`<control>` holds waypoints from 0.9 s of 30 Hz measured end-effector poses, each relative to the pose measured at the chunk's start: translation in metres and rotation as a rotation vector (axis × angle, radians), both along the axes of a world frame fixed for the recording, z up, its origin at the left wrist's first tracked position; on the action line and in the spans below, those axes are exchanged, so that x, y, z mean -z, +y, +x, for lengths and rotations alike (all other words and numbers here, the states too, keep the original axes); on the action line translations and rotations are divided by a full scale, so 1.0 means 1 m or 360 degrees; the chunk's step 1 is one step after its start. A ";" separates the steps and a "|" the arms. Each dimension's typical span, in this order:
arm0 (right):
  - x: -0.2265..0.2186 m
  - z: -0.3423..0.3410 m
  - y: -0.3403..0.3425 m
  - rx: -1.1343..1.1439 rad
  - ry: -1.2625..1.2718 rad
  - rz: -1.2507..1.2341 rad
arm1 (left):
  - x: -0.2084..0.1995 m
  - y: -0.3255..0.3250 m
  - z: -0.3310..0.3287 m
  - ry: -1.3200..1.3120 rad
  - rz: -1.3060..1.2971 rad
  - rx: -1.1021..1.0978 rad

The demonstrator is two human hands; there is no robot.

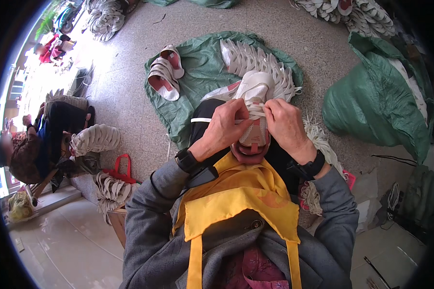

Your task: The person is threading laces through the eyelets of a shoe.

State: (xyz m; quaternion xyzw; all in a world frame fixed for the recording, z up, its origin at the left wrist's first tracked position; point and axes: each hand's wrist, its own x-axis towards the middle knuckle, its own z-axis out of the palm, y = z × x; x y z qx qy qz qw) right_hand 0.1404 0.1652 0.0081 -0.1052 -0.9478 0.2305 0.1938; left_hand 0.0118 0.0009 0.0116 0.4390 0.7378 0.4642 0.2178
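Note:
A pale shoe (pixel 254 85) with a reddish lining rests on my lap, its toe pointing away from me and its heel against my yellow apron (pixel 241 197). A white shoelace (pixel 202 120) runs across its tongue, with a length stretching out to the left past my wrist. My left hand (pixel 221 129) is closed at the left side of the tongue, thumb and fingers pinching the lace. Opposite it, my right hand (pixel 289 127) pinches the lace close to the eyelets. The fingers partly hide the lacing.
Ahead, a green sheet (pixel 202 62) carries a row of white shoes (pixel 265 62) and a small stack of shoes (pixel 164 77). A bulging green sack (pixel 366 96) stands at right. Loose laces (pixel 316 137) lie by my right knee. Another person (pixel 33 144) sits at left near more shoes (pixel 96 138).

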 end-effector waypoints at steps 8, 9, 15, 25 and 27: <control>0.001 0.000 0.000 0.0068 0.0110 -0.0588 | 0.003 0.001 -0.001 -0.0026 0.0025 -0.0006; 0.006 0.000 0.003 0.0090 0.0058 -0.0842 | 0.003 0.002 -0.001 -0.0012 0.0013 -0.0002; 0.019 -0.008 0.047 -0.0140 -0.0491 -0.2182 | 0.001 0.004 -0.003 0.0009 -0.0009 0.0034; 0.024 -0.012 0.034 -0.0084 -0.0421 -0.2008 | 0.001 -0.004 -0.001 -0.0217 0.0179 0.0210; 0.029 -0.012 0.033 -0.0055 -0.0349 -0.1879 | -0.005 -0.008 0.002 -0.0151 0.0210 0.0284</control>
